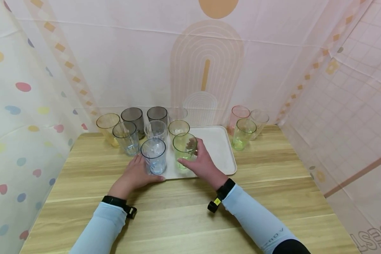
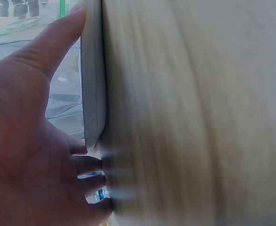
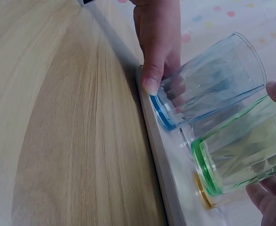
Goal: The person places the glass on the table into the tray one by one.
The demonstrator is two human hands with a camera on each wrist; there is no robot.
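Table top point(image 1: 177, 218): pale wood, streaky grain running side to side.
Tray point(image 1: 214, 141): white, rounded corners, lies flat toward the rear middle.
Left of tray: amber glass point(image 1: 108, 128), dark grey glass point(image 1: 133, 118), blue glass point(image 1: 127, 141); upright, close together.
Right of tray: pink glass point(image 1: 235, 121), green glass point(image 1: 242, 137), clear glass point(image 1: 260, 123); upright cluster, green foremost.

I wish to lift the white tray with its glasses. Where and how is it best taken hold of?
Likely with two hands, by its rim: the tray is wide and flat. Its bare right end can be reached from the right; on the left, take the front corner from the front, where the left hand is, because glasses crowd that end.
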